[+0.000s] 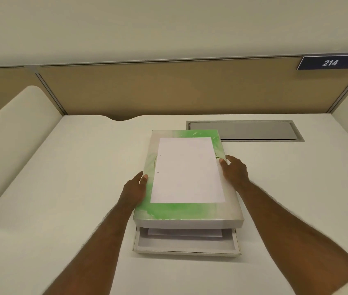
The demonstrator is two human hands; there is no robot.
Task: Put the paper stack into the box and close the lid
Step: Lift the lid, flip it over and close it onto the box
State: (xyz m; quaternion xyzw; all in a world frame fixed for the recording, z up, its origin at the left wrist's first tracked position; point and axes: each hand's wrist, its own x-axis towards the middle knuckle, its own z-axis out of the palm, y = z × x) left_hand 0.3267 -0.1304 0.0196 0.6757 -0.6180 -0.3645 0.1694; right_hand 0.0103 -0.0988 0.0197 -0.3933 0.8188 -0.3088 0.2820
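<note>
So from the head camera you're looking down at a white desk (73,188), and you've got the box lid (186,211) held between both hands, hovering over the box (186,250) rather than seated on it. The lid is white with green washed-out patches and a plain white sheet (186,170) lying flat on its top, two small punch holes showing near that sheet's left edge. Your left hand (133,191) grips the lid's left edge, thumb on top and the other fingers tucked under or behind where you can't see them. Your right hand (234,170) is clamped on the right edge the same way, thumb pressing on top, index finger stretched along the side. The lid's near end sits higher than the box, so there's a visible gap, and through it you can see the paper stack (184,233) already lying inside the box's shallow white tray. The lid is shifted toward the far side, leaving the near strip of the box uncovered. Just beyond the lid's far right corner there's a grey cable hatch (244,130) set flush into the desk. Behind that runs a tan partition panel (168,90), and up in the right corner a dark blue sign (330,62) reads 214. A rounded white divider (17,128) rises on the left side of the desk.
</note>
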